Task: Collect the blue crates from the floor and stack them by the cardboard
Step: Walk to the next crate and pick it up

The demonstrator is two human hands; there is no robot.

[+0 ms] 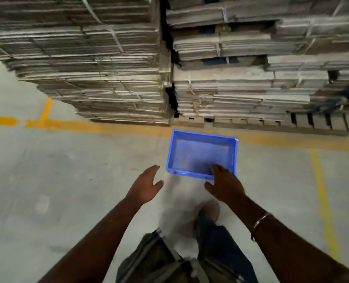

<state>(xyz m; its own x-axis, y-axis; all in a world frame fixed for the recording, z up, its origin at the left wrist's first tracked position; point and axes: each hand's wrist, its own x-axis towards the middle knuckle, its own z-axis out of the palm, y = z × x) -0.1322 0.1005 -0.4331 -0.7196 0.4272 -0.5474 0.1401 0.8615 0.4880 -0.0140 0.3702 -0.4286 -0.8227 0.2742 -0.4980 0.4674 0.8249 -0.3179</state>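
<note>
Grey concrete floor [67, 170] carries one empty blue crate [202, 154] just before the cardboard bundles [241, 92], long axis crosswise. Right hand [224, 185], spread, overlaps its near rim (contact unclear); left hand [145, 185], also spread, hangs beside it.

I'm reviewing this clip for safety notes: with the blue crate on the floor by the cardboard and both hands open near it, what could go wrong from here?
1. The blue crate sits just in front of the leading foot, so it may be a trip hazard.
2. The cardboard stacks look tall and uneven; knocking them might shift bundles.
3. Neither the left hand nor the right hand holds anything; a one-sided grab may tilt the crate.
</note>
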